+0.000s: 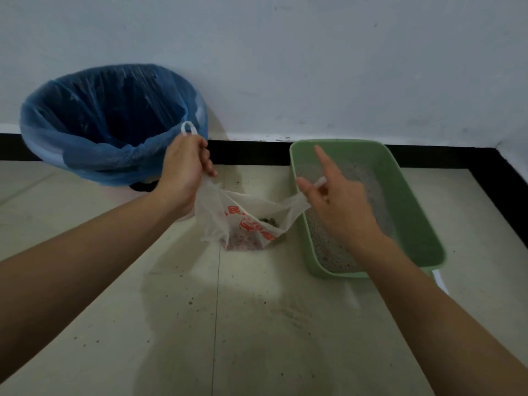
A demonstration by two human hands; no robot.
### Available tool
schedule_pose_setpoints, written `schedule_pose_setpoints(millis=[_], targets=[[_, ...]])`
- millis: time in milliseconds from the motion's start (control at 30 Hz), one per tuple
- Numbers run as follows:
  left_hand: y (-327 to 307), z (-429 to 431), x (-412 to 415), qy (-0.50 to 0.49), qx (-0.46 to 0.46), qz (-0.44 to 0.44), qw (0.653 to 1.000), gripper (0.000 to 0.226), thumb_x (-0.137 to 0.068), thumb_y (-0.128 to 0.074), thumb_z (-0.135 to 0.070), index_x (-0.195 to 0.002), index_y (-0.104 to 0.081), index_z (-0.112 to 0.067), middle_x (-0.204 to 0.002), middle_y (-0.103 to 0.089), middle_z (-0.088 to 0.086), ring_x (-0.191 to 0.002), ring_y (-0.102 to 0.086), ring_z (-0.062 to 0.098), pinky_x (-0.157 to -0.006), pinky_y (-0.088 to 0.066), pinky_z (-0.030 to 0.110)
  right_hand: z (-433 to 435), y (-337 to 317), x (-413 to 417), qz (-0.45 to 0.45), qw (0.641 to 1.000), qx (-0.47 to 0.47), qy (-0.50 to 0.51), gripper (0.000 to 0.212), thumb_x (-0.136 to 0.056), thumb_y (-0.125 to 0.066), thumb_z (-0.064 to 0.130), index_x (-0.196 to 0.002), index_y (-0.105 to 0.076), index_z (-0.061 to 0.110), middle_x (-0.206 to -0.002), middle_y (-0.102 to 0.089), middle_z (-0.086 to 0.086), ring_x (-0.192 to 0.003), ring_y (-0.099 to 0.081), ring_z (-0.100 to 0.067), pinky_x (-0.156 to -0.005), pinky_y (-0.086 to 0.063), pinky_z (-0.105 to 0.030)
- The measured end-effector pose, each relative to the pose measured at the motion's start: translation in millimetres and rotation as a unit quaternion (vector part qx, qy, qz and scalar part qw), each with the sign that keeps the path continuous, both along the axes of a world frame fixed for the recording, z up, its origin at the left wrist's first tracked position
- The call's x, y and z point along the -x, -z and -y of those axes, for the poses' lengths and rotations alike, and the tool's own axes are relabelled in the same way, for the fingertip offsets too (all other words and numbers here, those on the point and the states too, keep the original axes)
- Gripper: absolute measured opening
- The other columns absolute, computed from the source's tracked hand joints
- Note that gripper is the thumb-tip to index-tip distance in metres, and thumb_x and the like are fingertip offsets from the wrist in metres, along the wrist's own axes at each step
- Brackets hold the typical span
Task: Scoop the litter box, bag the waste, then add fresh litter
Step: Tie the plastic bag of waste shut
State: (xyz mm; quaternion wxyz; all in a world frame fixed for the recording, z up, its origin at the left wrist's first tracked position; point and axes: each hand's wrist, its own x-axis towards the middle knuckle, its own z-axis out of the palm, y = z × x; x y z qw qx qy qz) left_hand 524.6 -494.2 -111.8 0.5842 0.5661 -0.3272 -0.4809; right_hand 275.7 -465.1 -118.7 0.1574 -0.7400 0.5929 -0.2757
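The waste bag sags low between both hands, its mouth stretched left to right. The left hand clenches one handle and the right hand pinches the other, forefinger straight. The lined bin stands far left, just beyond the left hand; the litter box lies right.

A pale, scuffed wall runs across the back and turns a corner at the far right. A black skirting board lines its foot. The floor is large cream tiles with thin joints, speckled with dark grit. The light is dim and bluish.
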Motion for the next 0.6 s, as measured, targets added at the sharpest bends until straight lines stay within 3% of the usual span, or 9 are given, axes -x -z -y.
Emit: schedule_pose_setpoints(millis=[100,167,200,267,300,367,500,600], targets=[[2.8,-8.0,7.1,-0.002,0.032,0.132,0.991,0.021,-0.103,-0.039,-0.024,-0.093,-0.055,-0.015,-0.074,-0.056,0.003,-0.066,-0.056,0.008,-0.064,-0.049,0.016,-24.6,21.0,17.0,0.073,0.988,0.068,0.119,0.066,-0.093,-0.06,0.047,-0.15,-0.035,0.026,-0.074,-0.062,0.025,-0.075,-0.062,-0.004,-0.078,-0.048,-0.024],[5.4,-13.7,10.4,-0.005,0.062,0.206,0.977,0.026,-0.105,-0.038,-0.031,-0.104,-0.058,-0.015,-0.083,-0.062,0.0,-0.068,-0.057,-0.006,-0.064,-0.044,0.006,-38.6,41.5,20.0,0.196,0.963,0.034,0.182,0.087,-0.081,-0.066,0.062,-0.151,-0.03,0.026,-0.091,-0.063,0.014,-0.087,-0.063,-0.008,-0.083,-0.054,-0.033],[7.0,-15.7,11.0,-0.005,0.075,0.23,0.97,0.027,-0.105,-0.039,-0.034,-0.105,-0.059,-0.017,-0.085,-0.064,-0.002,-0.071,-0.057,-0.009,-0.066,-0.043,0.006,-41.8,53.1,20.6,0.226,0.953,-0.019,0.198,0.104,-0.073,-0.066,0.072,-0.154,-0.02,0.026,-0.111,-0.061,0.005,-0.102,-0.06,-0.013,-0.091,-0.053,-0.041],[8.5,-17.5,11.8,-0.01,0.085,0.248,0.965,0.028,-0.104,-0.039,-0.038,-0.106,-0.061,-0.02,-0.089,-0.066,-0.004,-0.075,-0.058,-0.011,-0.071,-0.043,0.012,-38.9,71.1,18.1,0.224,0.939,-0.159,0.205,0.13,-0.06,-0.065,0.084,-0.156,0.001,0.027,-0.155,-0.029,-0.004,-0.14,-0.034,-0.024,-0.113,-0.035,-0.052],[8.6,-17.7,12.5,-0.013,0.087,0.25,0.964,0.029,-0.104,-0.038,-0.039,-0.107,-0.061,-0.021,-0.089,-0.067,-0.004,-0.077,-0.059,-0.011,-0.073,-0.044,0.015,-34.4,75.1,15.2,0.228,0.925,-0.225,0.205,0.137,-0.058,-0.065,0.083,-0.156,0.009,0.024,-0.164,-0.009,-0.003,-0.149,-0.017,-0.026,-0.118,-0.023,-0.053],[8.3,-18.0,13.3,-0.022,0.085,0.253,0.963,0.031,-0.104,-0.036,-0.042,-0.107,-0.061,-0.024,-0.09,-0.067,-0.006,-0.078,-0.059,-0.01,-0.075,-0.044,0.017,-21.1,77.7,7.0,0.258,0.898,-0.295,0.201,0.143,-0.053,-0.065,0.08,-0.155,0.015,0.019,-0.165,0.011,-0.003,-0.151,-0.001,-0.028,-0.119,-0.013,-0.053],[7.6,-19.4,11.5,-0.035,0.082,0.244,0.966,0.032,-0.105,-0.034,-0.042,-0.103,-0.061,-0.026,-0.092,-0.069,-0.006,-0.081,-0.06,-0.009,-0.074,-0.044,0.014,1.3,77.7,-9.0,0.187,0.899,-0.339,0.204,0.151,-0.05,-0.054,0.094,-0.153,0.019,0.011,-0.162,0.021,-0.007,-0.15,0.017,-0.026,-0.121,0.001,-0.052],[5.9,-18.4,9.7,-0.042,0.084,0.235,0.967,0.033,-0.105,-0.033,-0.04,-0.103,-0.061,-0.022,-0.093,-0.07,-0.003,-0.084,-0.062,-0.004,-0.074,-0.044,0.014,1.2,78.6,-11.2,0.169,0.854,-0.424,0.248,0.153,-0.05,-0.037,0.104,-0.152,0.019,0.005,-0.16,0.026,-0.015,-0.148,0.023,-0.03,-0.119,0.009,-0.053]])
